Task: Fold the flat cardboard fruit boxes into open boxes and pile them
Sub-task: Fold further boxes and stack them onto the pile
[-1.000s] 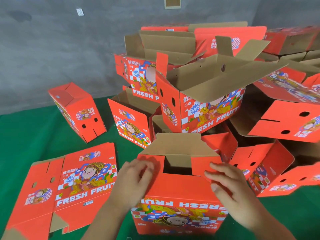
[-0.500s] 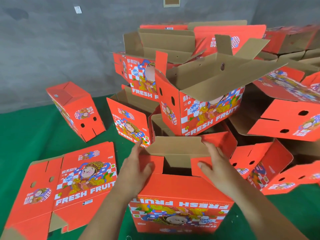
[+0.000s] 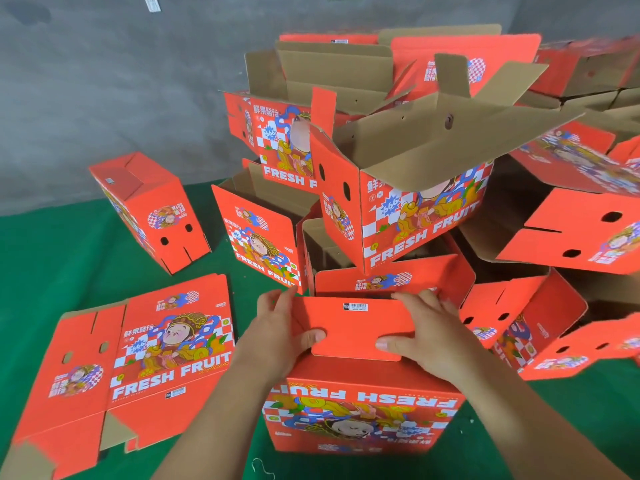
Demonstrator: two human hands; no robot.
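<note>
Progress from my feed: left hand (image 3: pixel 277 336) and right hand (image 3: pixel 420 336) pinch the red flap (image 3: pixel 356 329) closing the upside-down red cardboard box (image 3: pixel 360 407) before me, pile of folded red boxes (image 3: pixel 408 188) behind, flat red blank (image 3: pixel 138 358) left unfolded.

Pretty cramped up front. The box being folded (image 3: pixel 360 407) sits right against the pile of folded boxes (image 3: pixel 408 174), which rises behind it and spreads off to the right, so straight ahead and right are walled off. One tilted box (image 3: pixel 412 216) in the pile overhangs the low ones just past both hands, with its brown flap (image 3: pixel 460 140) sticking out. On the left a flat unfolded box (image 3: pixel 138 355) covers the green surface (image 3: pixel 52 258) near the left hand (image 3: pixel 277 337). A lone folded box (image 3: pixel 152 209) leans further back left. Open green shows between that one and the flat, at far left, and down by the right forearm (image 3: pixel 519 410).
</note>
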